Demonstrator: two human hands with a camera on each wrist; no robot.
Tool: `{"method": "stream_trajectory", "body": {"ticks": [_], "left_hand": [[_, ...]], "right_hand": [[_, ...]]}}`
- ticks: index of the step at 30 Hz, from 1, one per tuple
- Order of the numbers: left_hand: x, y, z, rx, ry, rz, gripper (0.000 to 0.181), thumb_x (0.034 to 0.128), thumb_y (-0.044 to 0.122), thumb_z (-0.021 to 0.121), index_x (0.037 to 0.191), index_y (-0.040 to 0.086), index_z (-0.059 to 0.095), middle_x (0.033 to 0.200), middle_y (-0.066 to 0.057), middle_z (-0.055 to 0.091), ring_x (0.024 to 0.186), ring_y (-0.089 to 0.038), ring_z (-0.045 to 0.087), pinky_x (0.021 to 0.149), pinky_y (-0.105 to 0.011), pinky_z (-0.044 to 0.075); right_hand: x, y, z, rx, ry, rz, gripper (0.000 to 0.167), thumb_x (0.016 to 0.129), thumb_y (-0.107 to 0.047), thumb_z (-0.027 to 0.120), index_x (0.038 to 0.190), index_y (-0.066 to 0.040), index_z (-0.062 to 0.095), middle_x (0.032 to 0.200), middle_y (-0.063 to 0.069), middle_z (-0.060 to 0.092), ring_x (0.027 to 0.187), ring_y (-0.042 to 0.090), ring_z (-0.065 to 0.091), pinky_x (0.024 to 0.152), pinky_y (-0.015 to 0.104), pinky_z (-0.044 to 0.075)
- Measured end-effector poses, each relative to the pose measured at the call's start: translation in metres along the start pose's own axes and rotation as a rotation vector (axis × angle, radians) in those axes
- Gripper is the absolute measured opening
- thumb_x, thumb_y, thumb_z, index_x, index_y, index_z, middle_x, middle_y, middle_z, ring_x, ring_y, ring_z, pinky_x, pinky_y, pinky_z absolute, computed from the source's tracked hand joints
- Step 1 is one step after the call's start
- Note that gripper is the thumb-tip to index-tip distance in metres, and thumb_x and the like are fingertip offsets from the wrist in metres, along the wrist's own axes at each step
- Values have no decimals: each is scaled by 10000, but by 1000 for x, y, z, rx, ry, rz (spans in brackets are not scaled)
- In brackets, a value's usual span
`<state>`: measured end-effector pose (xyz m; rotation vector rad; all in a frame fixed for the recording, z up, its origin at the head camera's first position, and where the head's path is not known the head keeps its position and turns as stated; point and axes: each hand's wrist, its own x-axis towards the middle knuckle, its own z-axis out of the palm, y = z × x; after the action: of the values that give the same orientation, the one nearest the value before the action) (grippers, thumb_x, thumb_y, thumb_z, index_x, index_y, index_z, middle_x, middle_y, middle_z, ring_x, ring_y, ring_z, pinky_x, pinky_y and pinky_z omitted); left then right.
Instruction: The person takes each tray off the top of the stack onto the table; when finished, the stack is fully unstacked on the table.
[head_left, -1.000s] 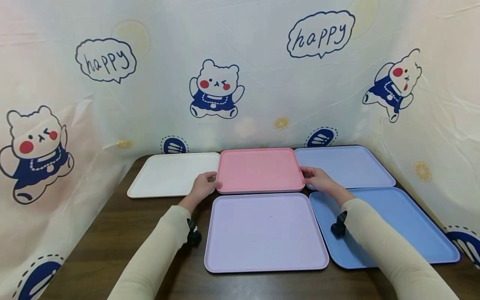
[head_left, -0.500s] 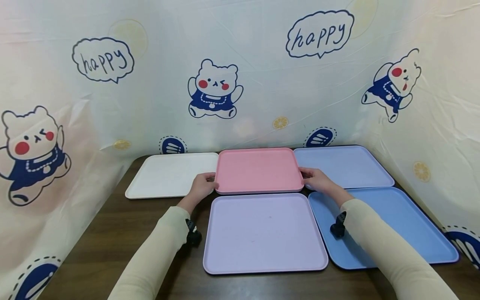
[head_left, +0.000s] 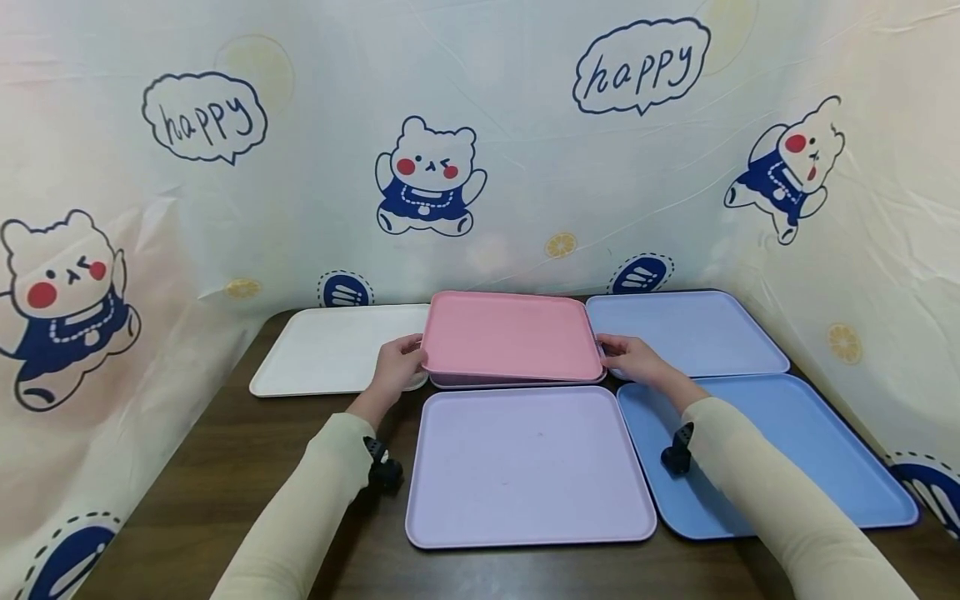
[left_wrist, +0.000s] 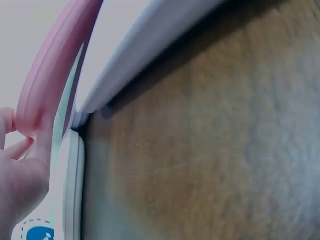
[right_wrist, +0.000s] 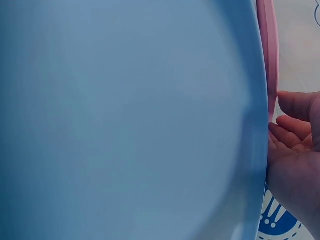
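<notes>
In the head view a pink tray is tilted, its left side raised higher than its right. Below its front edge shows a strip of another tray, mostly hidden. My left hand pinches the pink tray's left edge; in the left wrist view the thumb and fingers meet its rim. At the right edge my right hand holds the pink rim, thumb on top and fingers below, as the right wrist view shows, partly hidden by the blue tray.
A white tray lies at the left and a periwinkle tray at the back right. A lavender tray is in front, beside the larger blue tray under my right forearm. A printed curtain stands behind the wooden table.
My left hand has risen slightly and moved left, lifting the pink tray's left side off the tray beneath. The right hand has stayed nearly in place.
</notes>
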<state>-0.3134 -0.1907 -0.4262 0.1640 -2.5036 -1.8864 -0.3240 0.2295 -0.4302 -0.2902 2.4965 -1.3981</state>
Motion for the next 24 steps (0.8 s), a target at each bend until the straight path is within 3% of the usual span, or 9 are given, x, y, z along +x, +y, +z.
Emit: {"method": "stream_trajectory", "body": {"ticks": [7,12,19,24], "left_hand": [[-3,-5,-14,-228,-10,-59,503,954,9,482,1453,5,417,1380,-214,495,1099,-269,584,827,-294,543],[-8,-9,-25,-384,-16,-105,479,993,30,490,1463,8,403,1414,-214,457,1056,-206,603,824,-284,541],[-20,-10,-43,-475,3,-109,496,996,19,483,1480,20,376,1450,-203,408,1022,-148,585,822,-246,536],[-35,-10,-65,-531,31,-147,508,998,24,491,1489,32,363,1473,-188,380,1008,-115,582,812,-239,538]], "right_hand": [[0,1,1,-109,3,-66,620,928,-9,564,1462,115,273,1484,299,316,1341,431,356,1066,494,341],[3,3,2,-162,-2,-59,642,918,-11,577,1465,113,264,1494,294,298,1336,428,366,1071,492,331],[1,0,0,-184,-24,-46,644,925,-17,578,1469,108,255,1504,289,278,1353,424,338,1087,500,300],[0,2,0,-198,-36,-70,634,929,-12,575,1461,119,256,1501,296,274,1350,428,338,1088,500,298]]}}
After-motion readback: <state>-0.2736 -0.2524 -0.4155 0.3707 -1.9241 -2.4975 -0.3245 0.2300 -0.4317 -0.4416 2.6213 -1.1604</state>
